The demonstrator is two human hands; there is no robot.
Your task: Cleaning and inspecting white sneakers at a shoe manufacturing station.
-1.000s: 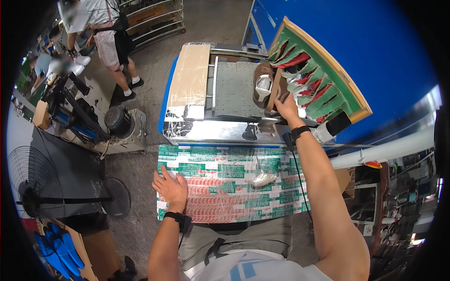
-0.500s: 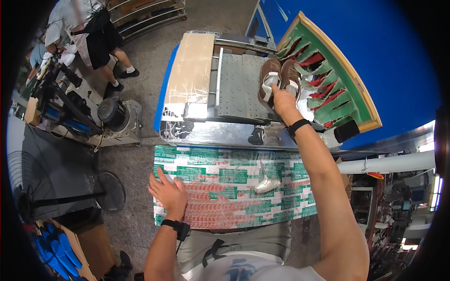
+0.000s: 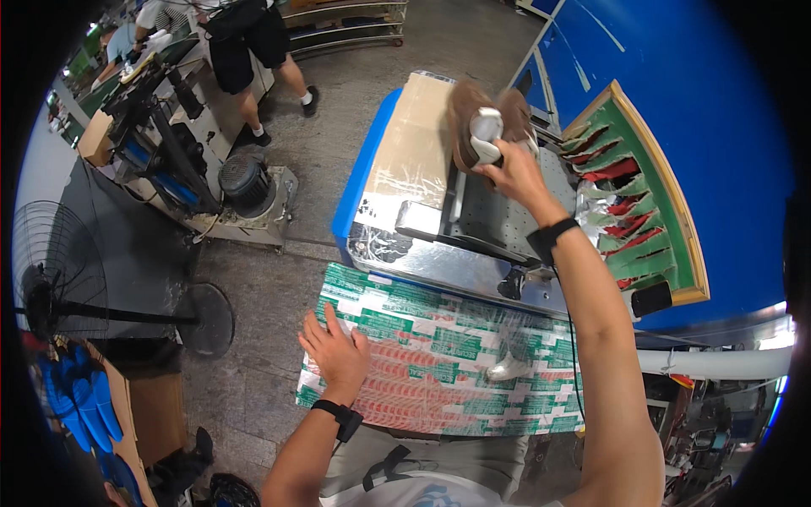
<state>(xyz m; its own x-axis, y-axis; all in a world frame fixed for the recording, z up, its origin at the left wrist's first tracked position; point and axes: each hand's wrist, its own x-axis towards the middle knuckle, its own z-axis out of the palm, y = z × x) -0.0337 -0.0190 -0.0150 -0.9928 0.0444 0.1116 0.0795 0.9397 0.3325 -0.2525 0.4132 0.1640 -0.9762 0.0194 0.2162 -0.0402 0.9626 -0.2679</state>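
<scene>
My right hand (image 3: 517,173) is closed on a pair of brown shoes (image 3: 466,118) with pale inner linings. It pinches them at their near ends, with the thumb and fingers at the openings. They are above the boundary between the grey perforated conveyor belt (image 3: 507,215) and a tan cardboard sheet (image 3: 412,135). Whether they touch the surface I cannot tell. My left hand (image 3: 335,351) lies with fingers spread on a board (image 3: 448,338) wrapped in green, white and red printed tape. A small silvery crumpled object (image 3: 507,369) lies on that board.
A slitted green and red curtain in a wooden frame (image 3: 688,253) hangs at the blue machine's opening. On the left stand a machine with a motor (image 3: 246,183), a floor fan (image 3: 51,296) and a box of blue shoe-shaped pieces (image 3: 80,393). A person (image 3: 245,51) stands beyond.
My right hand has moved the brown shoes off the belt by the curtain, leftward and away toward the cardboard. My left hand stays on the board. The whole view has shifted.
</scene>
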